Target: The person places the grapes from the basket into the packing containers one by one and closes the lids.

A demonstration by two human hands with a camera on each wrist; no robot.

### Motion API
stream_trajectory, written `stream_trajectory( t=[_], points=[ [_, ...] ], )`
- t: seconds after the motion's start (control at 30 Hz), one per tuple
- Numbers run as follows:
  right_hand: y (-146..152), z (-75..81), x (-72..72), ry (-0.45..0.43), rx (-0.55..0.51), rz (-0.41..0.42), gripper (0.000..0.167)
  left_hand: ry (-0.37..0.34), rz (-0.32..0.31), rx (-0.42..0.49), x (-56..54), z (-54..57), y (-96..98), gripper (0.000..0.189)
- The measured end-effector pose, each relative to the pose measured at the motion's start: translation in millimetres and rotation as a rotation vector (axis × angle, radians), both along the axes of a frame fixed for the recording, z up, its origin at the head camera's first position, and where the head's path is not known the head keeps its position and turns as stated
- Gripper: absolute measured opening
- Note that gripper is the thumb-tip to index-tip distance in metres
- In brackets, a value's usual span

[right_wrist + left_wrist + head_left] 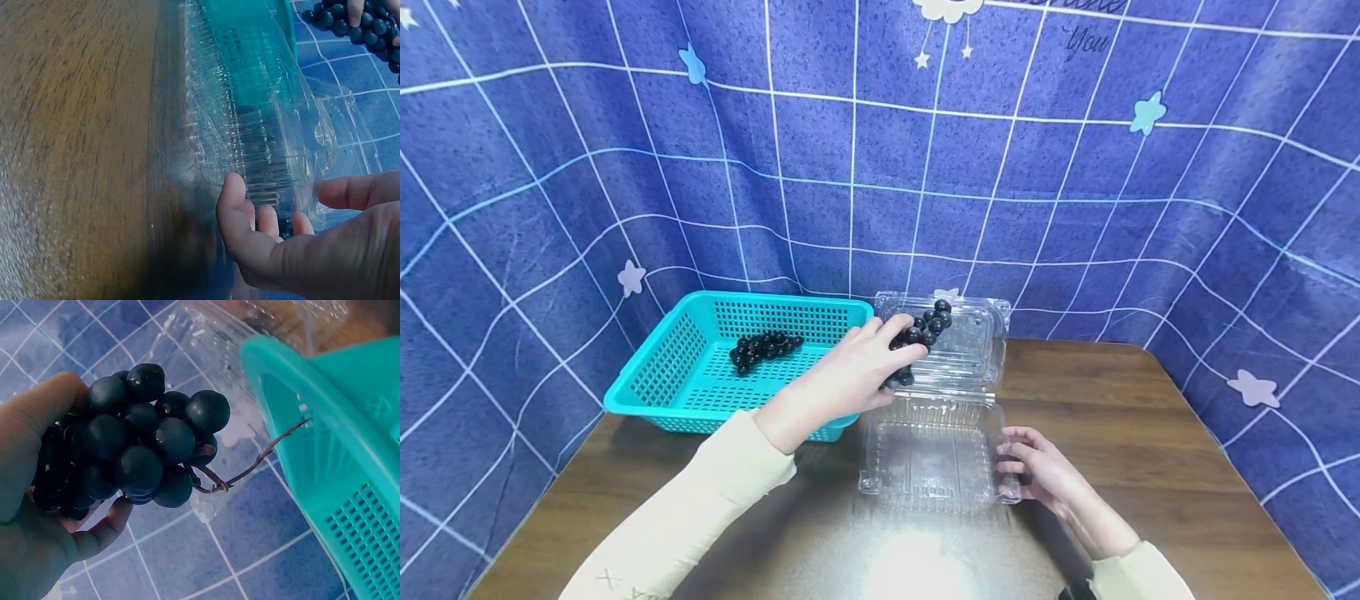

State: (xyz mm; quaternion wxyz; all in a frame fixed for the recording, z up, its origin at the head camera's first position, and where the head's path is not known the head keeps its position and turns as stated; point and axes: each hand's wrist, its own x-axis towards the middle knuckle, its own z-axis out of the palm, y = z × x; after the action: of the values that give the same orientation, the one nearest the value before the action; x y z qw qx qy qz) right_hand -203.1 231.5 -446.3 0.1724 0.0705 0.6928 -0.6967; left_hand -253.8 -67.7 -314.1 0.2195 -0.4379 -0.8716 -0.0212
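Teal basket (pixel 658 362) on the left, one dark grape bunch (pixel 763 350) inside. Next, left hand (pixel 861 358) has the other bunch, black grapes (pixel 931 327), up off the table in front of the clear clamshell lid (pixel 973 354), which leans back. My read: carry it in low, set it in the clamshell tray (pixel 925 454) rather than drop it, keep the loose stem (pixel 259 461) clear of the rim, don't squeeze. Left grip: part closed, thumb and fingers curled round the bunch, one end poking out past the fingertips. Far right, right hand (pixel 1041 471): fingers half bent, touching the tray's right side; can't tell if it pinches. A light steadying touch should suit thin plastic.
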Motion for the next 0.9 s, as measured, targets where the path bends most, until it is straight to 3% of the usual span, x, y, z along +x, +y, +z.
stream_trajectory(
  t=[0.47,0.9],
  points=[
    [2.0,-1.8,-0.7,0.012,-0.012,0.009,0.045,0.006,-0.055,0.012,3.8,-12.5,27.9,0.064],
    [1.5,-1.5,-0.6,0.013,-0.019,-0.001,0.044,-0.026,-0.099,0.018,8.2,-36.7,45.1,0.06]
  ],
)
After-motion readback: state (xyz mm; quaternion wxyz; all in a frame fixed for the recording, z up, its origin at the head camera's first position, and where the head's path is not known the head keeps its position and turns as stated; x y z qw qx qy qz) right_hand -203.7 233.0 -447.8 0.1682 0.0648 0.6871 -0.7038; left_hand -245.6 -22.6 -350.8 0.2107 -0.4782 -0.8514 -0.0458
